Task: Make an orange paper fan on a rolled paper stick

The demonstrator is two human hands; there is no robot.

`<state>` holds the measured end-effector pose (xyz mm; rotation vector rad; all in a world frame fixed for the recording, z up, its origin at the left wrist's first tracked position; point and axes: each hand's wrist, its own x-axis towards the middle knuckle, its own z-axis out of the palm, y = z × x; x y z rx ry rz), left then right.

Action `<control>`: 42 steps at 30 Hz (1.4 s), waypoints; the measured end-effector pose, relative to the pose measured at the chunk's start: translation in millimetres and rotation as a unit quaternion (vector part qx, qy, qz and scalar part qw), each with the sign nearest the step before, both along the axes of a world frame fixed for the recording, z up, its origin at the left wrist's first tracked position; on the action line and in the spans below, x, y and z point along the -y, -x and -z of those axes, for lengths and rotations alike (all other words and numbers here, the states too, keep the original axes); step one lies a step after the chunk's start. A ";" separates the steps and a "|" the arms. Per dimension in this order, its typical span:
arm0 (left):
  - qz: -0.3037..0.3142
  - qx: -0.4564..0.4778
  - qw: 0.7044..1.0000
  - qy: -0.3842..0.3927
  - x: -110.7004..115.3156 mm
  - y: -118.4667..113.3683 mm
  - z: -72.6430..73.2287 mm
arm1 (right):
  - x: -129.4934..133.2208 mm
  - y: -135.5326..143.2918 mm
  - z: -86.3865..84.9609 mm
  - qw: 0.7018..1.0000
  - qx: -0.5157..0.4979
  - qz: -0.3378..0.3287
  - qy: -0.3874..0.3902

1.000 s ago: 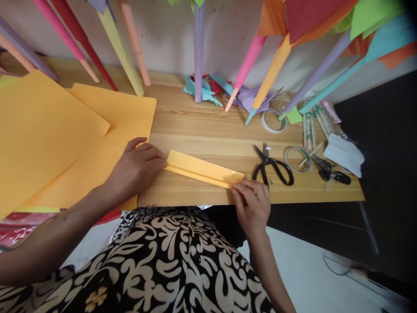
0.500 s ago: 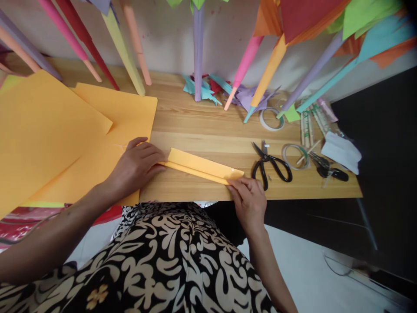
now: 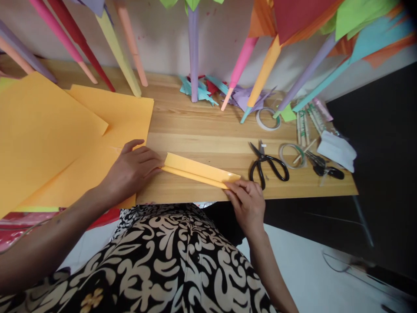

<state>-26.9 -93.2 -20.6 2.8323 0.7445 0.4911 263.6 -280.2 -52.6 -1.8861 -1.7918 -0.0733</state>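
A strip of orange paper (image 3: 198,170), partly rolled into a thin tube along its near edge, lies across the wooden table. At the tube's left end, the fingertips of my left hand (image 3: 135,167) are closed on it. My right hand (image 3: 248,200) pinches the right end between thumb and fingers. The far part of the strip is still flat, with a small shiny spot near its right corner. Black-handled scissors (image 3: 267,161) lie with parted blades just beyond my right hand.
Large orange paper sheets (image 3: 130,108) overlap on the left. Rolls of tape (image 3: 267,119), dark-handled scissors (image 3: 325,167) and a white crumpled piece (image 3: 337,150) lie at the right. Coloured paper scraps (image 3: 202,89) sit at the back, where rolled paper sticks (image 3: 193,56) lean on the wall.
The flat part of the strip looks slightly narrower, and the tube with both hands sits a little nearer the table's front edge. The whole view has shifted slightly.
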 end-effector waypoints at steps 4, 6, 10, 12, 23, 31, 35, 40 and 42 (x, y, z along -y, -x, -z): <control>-0.001 0.014 1.000 -0.005 -2.3 -2.1 1.7 | -0.1 -1.5 1.2 1.000 -0.018 -0.003 -0.005; -0.005 0.011 1.000 0.002 -2.2 -2.4 1.9 | 0.4 -2.1 -1.5 1.000 -0.004 -0.005 0.001; -0.005 0.009 1.000 0.006 -0.1 -1.6 1.6 | -7.5 4.1 -17.0 0.998 0.037 -0.030 0.039; -0.003 0.009 1.000 -0.006 1.4 -1.8 0.7 | -20.5 14.2 -26.1 0.995 0.031 -0.072 0.055; 0.013 -0.014 1.000 0.007 1.4 -1.8 -10.2 | -107.0 94.4 -29.8 0.971 -0.032 -0.206 0.115; 0.058 -0.018 0.988 0.142 -19.4 -18.7 -22.1 | -106.1 97.4 -24.7 0.972 -0.047 -0.196 0.119; 0.059 -0.034 0.987 0.146 -25.1 -17.0 -16.1 | -104.4 102.3 -26.3 0.970 -0.044 -0.195 0.137; 0.067 -0.041 0.987 0.141 -23.7 -10.0 -13.4 | -99.1 109.3 -25.5 0.974 -0.049 -0.176 0.131; 0.062 -0.047 0.988 0.133 -21.8 -9.1 -12.7 | -97.0 111.9 -25.3 0.977 -0.043 -0.168 0.124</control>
